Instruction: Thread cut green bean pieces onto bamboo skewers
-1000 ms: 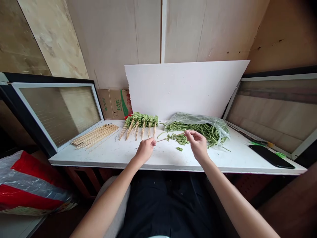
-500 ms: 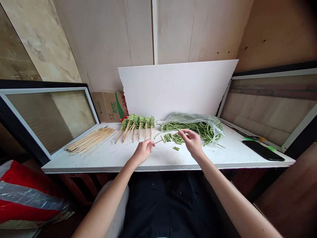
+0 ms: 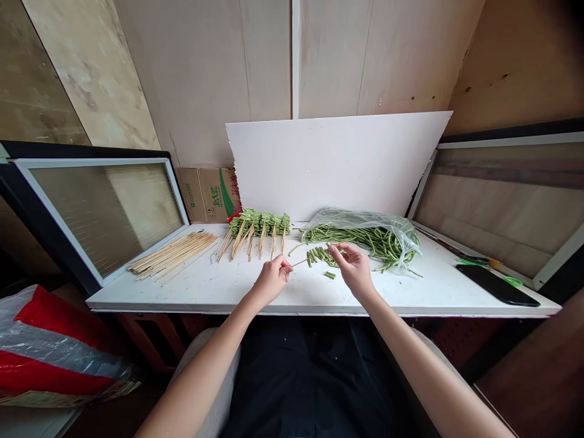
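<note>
My left hand (image 3: 274,275) is closed in a pinch around the bare end of a bamboo skewer (image 3: 300,263), held just above the white table. Short cut pieces of green long bean (image 3: 314,255) are threaded crosswise along it. My right hand (image 3: 354,267) is closed at the far end of the skewer, with thumb and forefinger pinching what looks like another bean piece (image 3: 328,246); its fingers partly hide the skewer's tip. Behind them lies a small heap of cut bean pieces, mostly covered by the hand. One or two loose pieces (image 3: 330,275) rest nearer the table's front.
Finished bean skewers (image 3: 260,224) are stacked at the back. Bare bamboo skewers (image 3: 176,252) lie to the left. Long whole beans (image 3: 374,238) spill from a clear plastic bag (image 3: 360,216). A black phone (image 3: 495,284) lies on the right of the white table (image 3: 219,292).
The view has turned slightly left. My hands have come a little closer together, and the threaded bean pieces now sit nearer my right fingers.
</note>
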### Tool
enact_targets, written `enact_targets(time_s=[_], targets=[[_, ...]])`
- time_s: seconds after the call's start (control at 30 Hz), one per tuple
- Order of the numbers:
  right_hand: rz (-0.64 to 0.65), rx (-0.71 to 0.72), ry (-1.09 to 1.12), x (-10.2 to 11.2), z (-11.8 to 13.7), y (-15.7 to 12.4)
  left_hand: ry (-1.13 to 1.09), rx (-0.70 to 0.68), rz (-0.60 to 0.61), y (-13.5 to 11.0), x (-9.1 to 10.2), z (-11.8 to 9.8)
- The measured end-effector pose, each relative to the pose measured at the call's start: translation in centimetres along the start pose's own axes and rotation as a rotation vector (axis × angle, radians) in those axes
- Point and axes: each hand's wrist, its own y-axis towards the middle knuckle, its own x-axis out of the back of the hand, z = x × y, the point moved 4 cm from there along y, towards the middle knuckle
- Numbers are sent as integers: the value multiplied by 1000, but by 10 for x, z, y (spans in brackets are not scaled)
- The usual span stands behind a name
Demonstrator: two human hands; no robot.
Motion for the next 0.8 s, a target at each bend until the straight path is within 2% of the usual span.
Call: enact_targets(time_s=[0.3, 0.67, 0.8], targets=[[3, -1, -23, -8, -3, -6, -8, 5, -72, -1, 0, 4], [36, 28, -96, -11, 1, -7, 21, 33, -94, 0, 0, 6], [118, -25, -56, -5, -5, -2, 18, 21, -105, 1, 4, 4]])
